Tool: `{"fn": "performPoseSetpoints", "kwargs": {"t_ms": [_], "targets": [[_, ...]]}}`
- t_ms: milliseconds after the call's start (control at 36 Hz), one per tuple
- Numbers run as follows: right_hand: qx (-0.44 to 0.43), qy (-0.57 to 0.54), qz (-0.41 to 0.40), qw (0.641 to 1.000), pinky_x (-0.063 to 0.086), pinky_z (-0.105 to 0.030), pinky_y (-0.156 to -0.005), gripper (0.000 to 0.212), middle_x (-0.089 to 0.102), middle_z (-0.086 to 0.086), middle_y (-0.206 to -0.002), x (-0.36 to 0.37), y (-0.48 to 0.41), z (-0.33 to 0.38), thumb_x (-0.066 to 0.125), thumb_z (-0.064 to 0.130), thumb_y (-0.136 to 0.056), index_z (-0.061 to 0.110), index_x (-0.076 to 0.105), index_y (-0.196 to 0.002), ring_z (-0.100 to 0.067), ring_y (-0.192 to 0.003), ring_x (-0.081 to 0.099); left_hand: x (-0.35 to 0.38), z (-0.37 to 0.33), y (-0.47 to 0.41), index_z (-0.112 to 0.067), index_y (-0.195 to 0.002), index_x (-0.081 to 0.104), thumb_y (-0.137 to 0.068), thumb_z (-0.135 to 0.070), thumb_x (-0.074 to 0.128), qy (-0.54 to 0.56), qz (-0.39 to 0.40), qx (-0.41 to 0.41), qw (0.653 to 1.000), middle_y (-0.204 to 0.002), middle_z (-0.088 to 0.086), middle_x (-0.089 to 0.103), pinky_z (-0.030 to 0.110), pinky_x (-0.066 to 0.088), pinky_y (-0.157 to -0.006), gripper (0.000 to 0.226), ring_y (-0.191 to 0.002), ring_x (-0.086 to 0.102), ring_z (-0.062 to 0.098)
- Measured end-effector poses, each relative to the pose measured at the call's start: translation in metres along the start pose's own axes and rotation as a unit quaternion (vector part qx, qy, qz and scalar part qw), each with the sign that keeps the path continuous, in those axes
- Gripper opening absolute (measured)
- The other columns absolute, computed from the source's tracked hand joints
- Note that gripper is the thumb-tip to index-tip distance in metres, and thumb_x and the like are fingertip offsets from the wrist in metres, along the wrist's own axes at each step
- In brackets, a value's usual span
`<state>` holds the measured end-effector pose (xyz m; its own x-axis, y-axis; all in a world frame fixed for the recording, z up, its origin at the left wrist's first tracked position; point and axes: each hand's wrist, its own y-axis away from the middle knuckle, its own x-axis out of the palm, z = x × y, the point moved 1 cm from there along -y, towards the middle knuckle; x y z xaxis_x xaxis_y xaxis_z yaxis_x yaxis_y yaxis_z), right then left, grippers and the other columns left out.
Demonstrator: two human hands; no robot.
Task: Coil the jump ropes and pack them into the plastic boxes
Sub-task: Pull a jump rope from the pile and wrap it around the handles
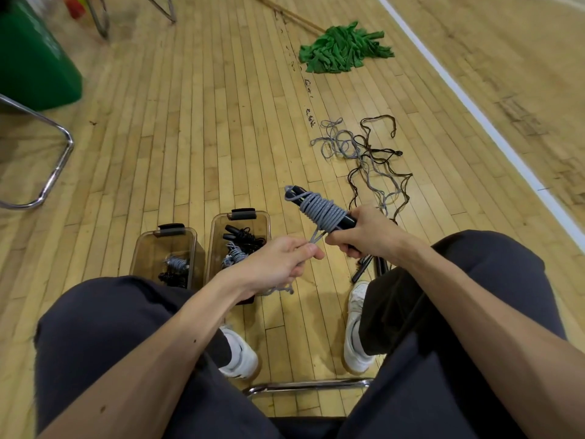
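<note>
My right hand [364, 232] grips the black handles of a grey jump rope [319, 210] that is wound in tight turns around them. My left hand [278, 261] pinches the free end of that grey rope just below the coil, and a short tail hangs under the palm. Two brown see-through plastic boxes stand on the floor by my left knee. The left box [148, 248] holds a grey coil and a black coil. The right box [218, 229] holds black and grey coiled ropes. Loose grey and dark brown ropes [367, 160] lie tangled on the floor ahead right.
I sit on a metal chair [304, 384] with my knees and white shoes below. More black handles [373, 267] lie by my right shoe. A green mop [345, 49] lies far ahead, a green bin [34, 58] far left, a chair leg [53, 172] at left.
</note>
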<state>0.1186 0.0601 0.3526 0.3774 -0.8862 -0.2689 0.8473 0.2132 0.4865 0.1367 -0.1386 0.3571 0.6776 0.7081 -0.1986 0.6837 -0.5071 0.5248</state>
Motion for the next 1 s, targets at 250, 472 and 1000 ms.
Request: {"fn": "performPoseSetpoints", "kwargs": {"t_ms": [250, 472, 1000], "targets": [[0.042, 0.049, -0.017, 0.998, 0.046, -0.026, -0.052, 0.016, 0.061, -0.003, -0.066, 0.003, -0.009, -0.006, 0.073, 0.010, -0.088, 0.003, 0.062, -0.097, -0.012, -0.051, 0.054, -0.002, 0.001, 0.001, -0.008, -0.099, 0.068, -0.103, -0.034, 0.052, -0.219, -0.094, 0.068, 0.969, -0.058, -0.008, 0.046, 0.024, 0.033, -0.052, 0.030, -0.049, 0.040, 0.006], [0.103, 0.062, 0.014, 0.993, 0.046, -0.023, -0.047, 0.022, 0.062, -0.002, -0.065, 0.007, -0.012, -0.011, 0.076, 0.011, -0.087, 0.000, 0.062, -0.100, -0.010, -0.047, 0.053, -0.009, 0.002, 0.007, -0.027, -0.104, 0.063, -0.104, -0.043, 0.042, -0.481, -0.182, 0.158, 0.843, -0.083, -0.009, 0.061, 0.031, 0.036, -0.063, 0.027, -0.080, 0.059, 0.016], [0.090, 0.266, 0.269, 0.921, 0.045, -0.028, -0.056, 0.012, 0.060, -0.003, -0.067, 0.038, 0.002, -0.013, 0.072, 0.014, -0.090, 0.006, 0.063, -0.091, -0.014, -0.051, 0.053, -0.020, 0.009, -0.004, -0.020, -0.081, 0.065, -0.077, -0.065, 0.065, -0.495, -0.138, 0.271, 0.814, -0.074, -0.010, 0.060, 0.024, 0.029, -0.055, 0.045, -0.068, 0.050, 0.011]]}}
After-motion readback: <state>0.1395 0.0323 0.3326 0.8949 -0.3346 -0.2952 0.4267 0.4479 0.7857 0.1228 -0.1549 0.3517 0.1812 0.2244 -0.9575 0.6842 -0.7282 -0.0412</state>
